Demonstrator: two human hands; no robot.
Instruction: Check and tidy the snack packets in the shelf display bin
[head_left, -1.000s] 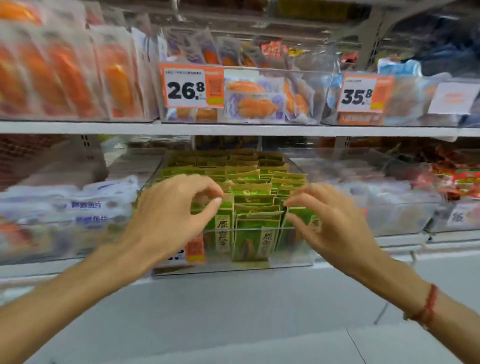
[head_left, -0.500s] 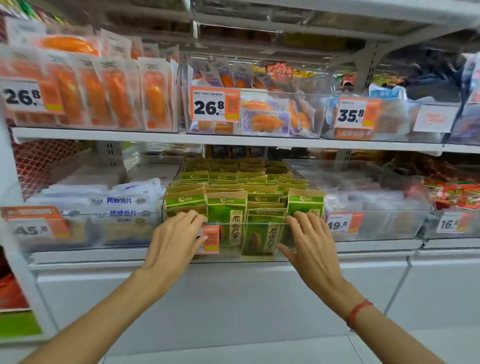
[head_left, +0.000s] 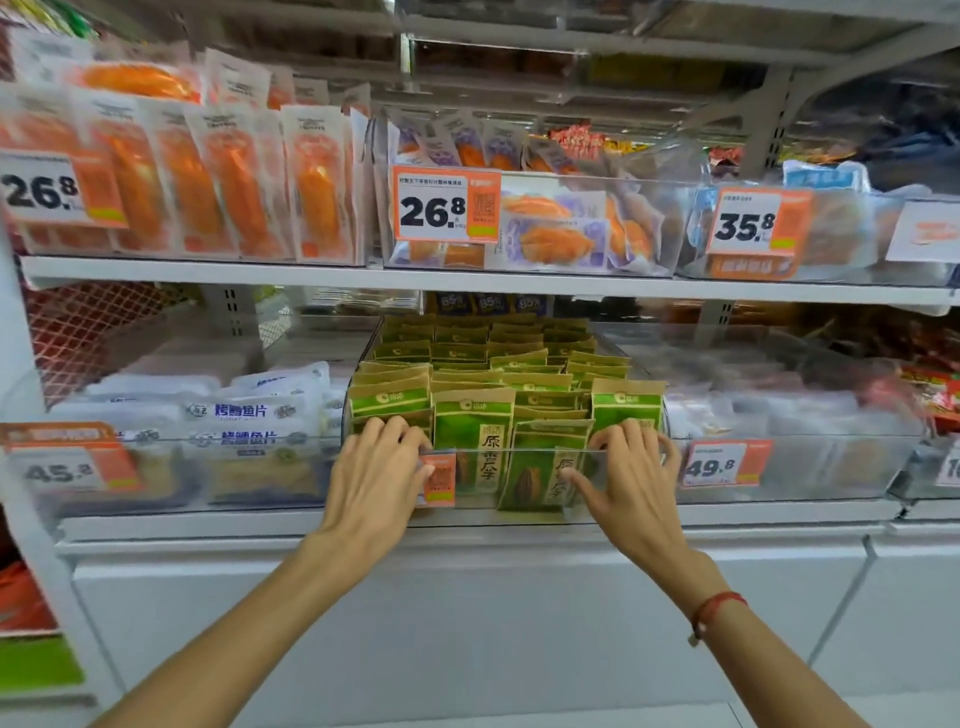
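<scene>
clear plastic display bin (head_left: 631, 364) sits on the lower white shelf (head_left: 208, 525), between a bin of white fish-slice packs (head_left: 244, 415) on one side and a bin with a 49.8 price tag (head_left: 724, 464) on the other. bin is full of upright green and tan snack packets (head_left: 472, 421) in several rows, front to back. left hand (head_left: 376, 480): fingers curled over the bin's front top edge at its left corner, touching the front packets there, thumb against the orange price tag (head_left: 439, 478) on the bin's face. right hand (head_left: 631, 480): fingers hooked over the same edge at the right corner, thumb pressed on the outer face. both hands grip the bin front. red cord bracelet (head_left: 714, 610) on right wrist.
</scene>
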